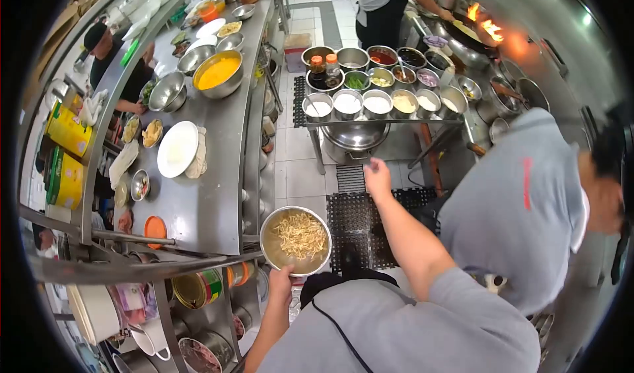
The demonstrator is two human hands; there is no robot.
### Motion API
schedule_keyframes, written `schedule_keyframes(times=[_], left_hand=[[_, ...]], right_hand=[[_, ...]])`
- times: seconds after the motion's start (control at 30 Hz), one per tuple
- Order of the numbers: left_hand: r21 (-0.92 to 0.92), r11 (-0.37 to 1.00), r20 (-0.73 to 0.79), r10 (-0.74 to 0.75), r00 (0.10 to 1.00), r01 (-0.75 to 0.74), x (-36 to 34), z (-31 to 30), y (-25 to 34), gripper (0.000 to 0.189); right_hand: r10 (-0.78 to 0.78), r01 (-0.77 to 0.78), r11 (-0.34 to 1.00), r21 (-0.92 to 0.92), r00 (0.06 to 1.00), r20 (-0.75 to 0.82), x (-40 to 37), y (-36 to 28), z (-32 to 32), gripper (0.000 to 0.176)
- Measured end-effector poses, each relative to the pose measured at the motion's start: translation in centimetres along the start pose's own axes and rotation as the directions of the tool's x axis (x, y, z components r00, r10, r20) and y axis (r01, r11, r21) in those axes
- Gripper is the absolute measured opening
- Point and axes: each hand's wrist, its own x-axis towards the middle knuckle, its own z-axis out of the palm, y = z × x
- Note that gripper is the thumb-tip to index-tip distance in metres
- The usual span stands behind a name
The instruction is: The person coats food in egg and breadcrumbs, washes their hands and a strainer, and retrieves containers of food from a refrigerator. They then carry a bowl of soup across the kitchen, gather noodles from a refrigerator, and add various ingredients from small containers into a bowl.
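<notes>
My left hand (281, 280) grips the near rim of a round metal bowl (265, 241), thumb over the edge. Pale yellow, thin strands (300, 236), resembling bean sprouts or short noodles, lie loosely in it. Stretched forward over the floor mat, my right hand (378, 178) has its fingers curled together; what they hold, if anything, is hidden. Just beyond it stands a low table with rows of seasoning bowls, among them white powders (347, 102), chopped greens (356, 80) and a red sauce (383, 57). A large lidded pot (356, 135) sits beneath that table.
On the left, a steel counter (198, 208) carries a white plate (178, 150), a bowl of orange liquid (218, 74) and an orange lid (155, 231). Close at my right is a co-worker in grey (508, 201). Another person works at a flaming wok (465, 36).
</notes>
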Motion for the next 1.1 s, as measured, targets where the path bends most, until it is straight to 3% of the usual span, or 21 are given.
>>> schedule_keyframes(times=[0.1, 0.13, 0.17, 0.2, 0.23, 0.27, 0.3, 0.33, 0.4, 0.47, 0.53, 0.6, 0.63, 0.67, 0.77, 0.87, 0.93, 0.97, 1.03, 1.1], left_hand=[[0.031, 0.999, -0.036, 0.018, 0.999, -0.017, 0.9, -0.2, 1.8, 0.03], [-0.006, 0.998, -0.072, 0.055, 0.996, -0.056, 1.3, -0.3, 2.3, 0.031], [-0.022, 0.998, -0.087, 0.061, 0.994, -0.063, 1.6, -0.3, 3.6, 0.031], [-0.032, 0.997, -0.098, 0.065, 0.993, -0.068, 2.0, -0.2, 5.0, 0.031], [-0.043, 0.996, -0.107, 0.078, 0.991, -0.083, 2.9, -0.2, 6.3, 0.032], [-0.043, 0.996, -0.107, 0.069, 0.992, -0.074, 4.6, -0.4, 7.0, 0.032], [-0.03, 0.998, -0.142, 0.058, 0.988, -0.063, 6.2, -1.1, 7.7, 0.033], [-0.013, 0.998, -0.17, 0.053, 0.984, -0.056, 8.1, -1.5, 8.8, 0.034], [-0.007, 0.997, -0.166, 0.081, 0.983, -0.083, 12.3, -1.3, 11.3, 0.034], [0.067, 0.998, -0.178, 0.033, 0.983, -0.021, 16.4, -0.5, 14.1, 0.033], [0.089, 0.996, -0.155, -0.008, 0.988, 0.022, 20.0, 1.1, 17.3, 0.031], [0.15, 0.989, -0.089, 0.028, 0.996, -0.014, 23.8, 3.0, 19.5, 0.03], [0.14, 0.99, -0.055, 0.031, 0.998, -0.023, 25.6, 3.9, 20.3, 0.029], [0.148, 0.989, -0.053, 0.023, 0.998, -0.015, 26.8, 5.4, 21.4, 0.029], [0.191, 0.981, 0.031, -0.011, 0.999, 0.005, 29.5, 9.4, 24.5, 0.028], [0.352, 0.936, 0.036, 0.002, 0.999, -0.014, 31.7, 12.2, 25.8, 0.027], [0.37, 0.929, 0.033, 0.002, 0.999, -0.014, 31.7, 15.0, 26.9, 0.027], [0.369, 0.929, 0.044, -0.005, 0.999, -0.012, 31.9, 15.6, 27.0, 0.027], [0.369, 0.929, 0.06, -0.006, 0.998, -0.017, 32.6, 16.2, 27.0, 0.028], [0.373, 0.928, 0.06, -0.034, 0.998, 0.009, 33.0, 17.3, 27.3, 0.028]], right_hand=[[-0.059, 0.06, 0.996, 0.069, 0.998, -0.009, 9.1, -2.8, 2.6, 0.04], [-0.011, 0.012, 0.991, 0.131, 1.0, -0.012, 12.8, -2.6, 3.7, 0.041], [-0.071, 0.077, 0.984, 0.161, 0.997, -0.044, 17.6, 0.2, 5.7, 0.042], [0.072, -0.082, 0.955, 0.285, 0.996, 0.044, 19.9, -2.8, 5.1, 0.046], [0.174, -0.174, 0.943, 0.283, 0.984, 0.026, 22.7, -4.3, 5.1, 0.049], [0.134, -0.127, 0.935, 0.331, 0.991, 0.002, 26.1, -4.4, 5.7, 0.053], [0.182, -0.175, 0.881, 0.439, 0.983, 0.028, 27.5, -6.4, 5.4, 0.059], [0.223, -0.2, 0.898, 0.393, 0.975, -0.015, 29.5, -7.3, 5.8, 0.06], [0.297, -0.337, 0.839, 0.428, 0.942, 0.159, 32.0, -8.6, 5.7, 0.057], [0.269, -0.356, 0.884, 0.303, 0.918, 0.292, 33.6, -8.9, 6.6, 0.035], [0.11, -0.135, 0.989, 0.06, 0.944, 0.312, 34.6, -7.4, 7.7, 0.027], [-0.137, 0.134, 0.991, 0.028, 0.963, 0.232, 32.4, -8.7, 8.6, 0.039], [-0.047, 0.073, 0.99, -0.119, 0.977, 0.208, 30.6, -10.5, 8.1, 0.047], [-0.034, 0.064, 0.988, -0.143, 0.98, 0.198, 30.4, -10.7, 8.6, 0.055], [0.012, 0.012, 0.988, -0.154, 0.988, 0.151, 31.7, -11.7, 9.9, 0.051], [-0.051, 0.111, 0.975, -0.193, 0.956, 0.29, 35.6, -9.1, 11.5, 0.031], [-0.111, 0.234, 0.936, -0.265, 0.906, 0.408, 35.1, -11.5, 9.8, 0.027], [-0.102, 0.22, 0.94, -0.26, 0.91, 0.402, 34.0, -12.9, 8.4, 0.027], [-0.355, 0.492, 0.807, -0.326, 0.846, 0.398, 31.4, -14.7, 5.4, 0.021], [-0.526, 0.571, 0.8, -0.183, 0.815, 0.244, 29.1, -14.4, 3.6, 0.014]])
